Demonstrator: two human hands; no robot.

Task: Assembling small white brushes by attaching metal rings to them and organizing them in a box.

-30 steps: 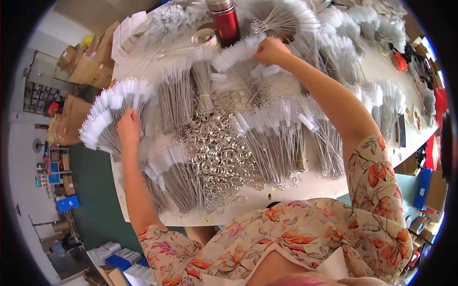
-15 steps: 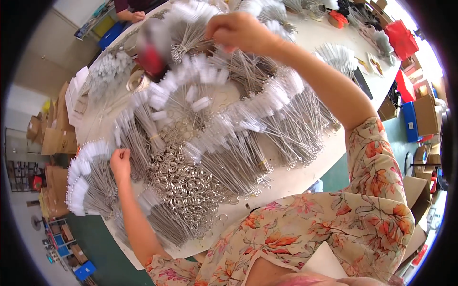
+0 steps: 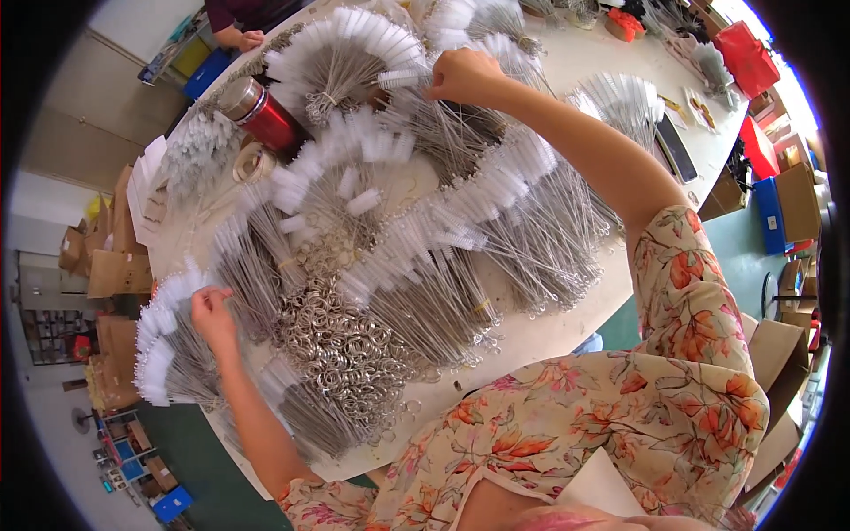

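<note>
My right hand [image 3: 466,77] is closed above the far middle of the table, its fingers bent inward. A white bristle head of a wire brush [image 3: 401,79] lies right beside its fingertips; whether the fingers hold it cannot be made out. My left hand [image 3: 213,315] hovers at the left over a fan of white-bristled wire brushes [image 3: 190,354], its fingers loosely bent and apart, with nothing visible in them. Between my arms lies a heap of metal split rings [image 3: 332,332]. Rows of looped wire brushes [image 3: 434,310] spread to its right.
A red flask [image 3: 270,119] with a metal lid stands at the far left, near a tape roll [image 3: 252,163]. Tied brush bundles [image 3: 332,71] lie at the back. Another person's hand [image 3: 251,40] rests at the far edge. A dark phone-like slab [image 3: 676,150] lies on the right.
My right hand has shifted slightly right and away from the flask side. My left hand has moved a little left and down, its fingers loosening from a pinch. The view has shifted slightly.
</note>
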